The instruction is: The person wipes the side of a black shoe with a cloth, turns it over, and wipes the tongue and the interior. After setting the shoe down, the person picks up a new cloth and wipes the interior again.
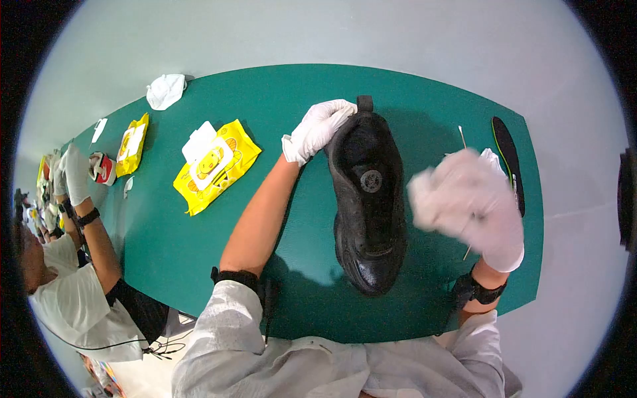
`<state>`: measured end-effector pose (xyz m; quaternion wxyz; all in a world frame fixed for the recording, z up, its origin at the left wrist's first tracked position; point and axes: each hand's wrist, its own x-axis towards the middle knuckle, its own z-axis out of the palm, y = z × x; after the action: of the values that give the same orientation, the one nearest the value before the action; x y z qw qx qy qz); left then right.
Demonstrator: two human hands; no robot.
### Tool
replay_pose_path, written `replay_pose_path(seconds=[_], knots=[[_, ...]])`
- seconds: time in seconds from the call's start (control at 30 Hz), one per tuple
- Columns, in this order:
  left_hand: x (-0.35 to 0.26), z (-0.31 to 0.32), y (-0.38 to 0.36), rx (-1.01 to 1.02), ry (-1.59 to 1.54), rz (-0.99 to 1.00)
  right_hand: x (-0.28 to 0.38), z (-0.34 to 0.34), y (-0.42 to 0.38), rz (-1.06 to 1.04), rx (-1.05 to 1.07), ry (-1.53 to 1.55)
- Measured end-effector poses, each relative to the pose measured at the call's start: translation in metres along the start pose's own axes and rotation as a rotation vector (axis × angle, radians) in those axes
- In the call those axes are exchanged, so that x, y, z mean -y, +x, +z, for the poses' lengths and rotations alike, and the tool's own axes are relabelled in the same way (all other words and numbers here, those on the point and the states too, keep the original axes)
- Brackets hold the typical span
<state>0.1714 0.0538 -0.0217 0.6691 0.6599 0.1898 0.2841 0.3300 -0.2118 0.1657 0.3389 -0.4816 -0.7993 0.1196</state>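
Observation:
A black shoe (369, 199) lies on the green table (305, 265), its toe toward me and its heel tab at the far end. My left hand (322, 129), in a white glove, has its fingers closed on the shoe's heel collar beside the tab. To the right of the shoe, my gloved right hand (468, 202) is raised and smeared by motion, so its fingers cannot be made out. Parts of a thin stick show above and below that hand; whether the hand holds it is unclear.
A yellow wipes pack (215, 166) lies left of the shoe, with another yellow pack (133, 144) and a white mask (166, 91) farther left. A dark insole (509, 162) rests at the right edge. At far left a co-worker's gloved hands (74, 174) are raised near a red shoe (103, 168).

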Motion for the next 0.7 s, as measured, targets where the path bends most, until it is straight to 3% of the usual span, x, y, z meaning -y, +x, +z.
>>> replay_pose_path(seconds=[0.03, 0.1, 0.13, 0.17, 0.23, 0.3, 0.37, 0.43, 0.47, 0.53, 0.57, 0.63, 0.7], knots=[[-0.001, -0.001, 0.000, -0.006, -0.023, -0.011, 0.005, -0.003, -0.003, 0.147, -0.142, -0.014], [0.000, -0.005, -0.001, -0.007, 0.078, 0.023, 0.004, 0.007, 0.001, 0.428, -0.550, 0.260], [-0.001, -0.004, -0.002, -0.074, 0.098, 0.102, -0.005, 0.013, 0.005, 0.345, -0.677, 0.296], [-0.003, -0.005, -0.004, -0.148, 0.121, 0.181, -0.012, 0.016, 0.008, 0.324, -0.684, 0.301], [-0.013, -0.002, -0.012, -0.283, 0.169, 0.281, -0.032, 0.027, 0.015, 0.506, -0.788, 0.467], [-0.002, -0.011, -0.013, -0.417, 0.231, 0.324, -0.093, 0.050, 0.003, 0.430, -0.690, 0.597], [0.011, -0.016, -0.009, -0.587, 0.416, 0.364, -0.128, 0.078, -0.005, 0.606, -0.602, 0.547], [0.005, -0.007, -0.011, -0.574, 0.282, 0.278, -0.183, 0.119, -0.025, 0.490, -0.609, -0.081], [0.012, -0.009, -0.005, -0.556, 0.286, 0.230, -0.180, 0.119, -0.024, 0.464, -0.617, -0.072], [0.015, -0.010, -0.002, -0.551, 0.247, 0.184, -0.173, 0.116, -0.027, 0.714, -0.491, 0.445], [0.020, -0.011, -0.003, -0.540, 0.248, 0.183, -0.174, 0.117, -0.029, 0.720, -0.501, 0.444], [0.001, -0.006, -0.013, -0.575, 0.487, 0.309, -0.177, 0.115, -0.033, 0.712, -0.432, 0.080], [-0.003, -0.005, -0.013, -0.546, 0.448, 0.224, -0.168, 0.114, -0.033, 0.649, -0.426, -0.033]])
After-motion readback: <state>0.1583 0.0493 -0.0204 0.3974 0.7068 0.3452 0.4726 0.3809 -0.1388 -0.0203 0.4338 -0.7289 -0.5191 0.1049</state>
